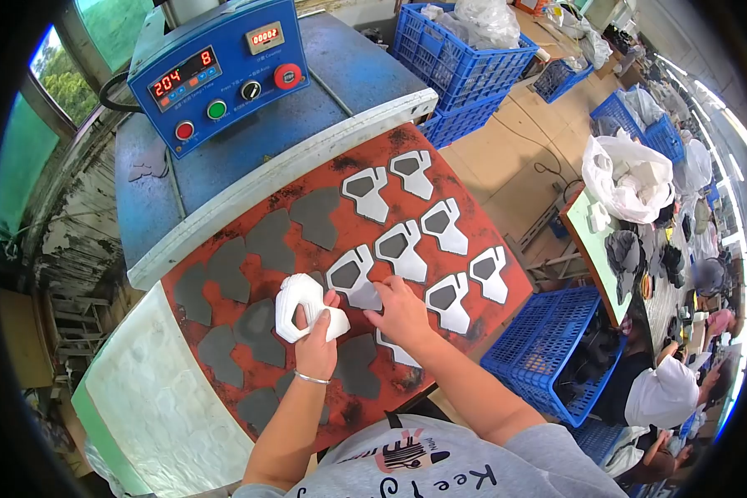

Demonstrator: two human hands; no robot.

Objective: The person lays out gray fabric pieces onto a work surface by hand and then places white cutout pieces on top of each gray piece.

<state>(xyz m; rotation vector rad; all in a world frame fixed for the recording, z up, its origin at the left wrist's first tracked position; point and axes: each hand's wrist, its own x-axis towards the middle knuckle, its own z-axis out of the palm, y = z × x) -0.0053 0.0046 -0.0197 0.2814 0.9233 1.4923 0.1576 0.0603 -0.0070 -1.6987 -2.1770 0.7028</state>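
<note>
Grey pieces (260,322) lie on the left of the red board (488,319), over whose middle the person's left hand (315,350) grips a white stack (290,295), while right of its centre the right hand (402,311) touches a white cutout (355,292), whether pinched one cannot tell, and past its right edge stands a blue crate (519,342).

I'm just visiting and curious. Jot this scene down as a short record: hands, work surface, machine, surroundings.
Left hand: holds a small stack of white pieces
Right hand: fingers at a white piece on the board; grip unclear
Work surface: red board with dark smudges
On it: bare dark grey pieces, plus white pieces with grey showing through their openings
Machine: blue control box, displays reading 204, 8 and a small counter
Surroundings: stacked blue crates; person in white top
</note>
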